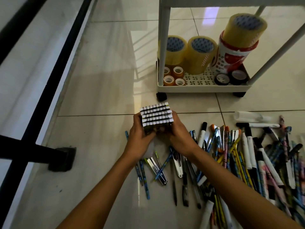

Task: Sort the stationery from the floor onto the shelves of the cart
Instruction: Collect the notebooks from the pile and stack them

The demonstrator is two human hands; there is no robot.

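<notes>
Both arms reach forward over the tiled floor point(102, 103). The left hand point(140, 138) and right hand point(178, 138) clasp a stack of small spiral notebooks point(156, 114) between them, black wire bindings facing up, held above the floor. Just right lies a heap of pens and markers point(239, 154). Beyond stands the white cart point(203, 88); its bottom shelf holds tape rolls point(200, 53), none touching the stack.
</notes>
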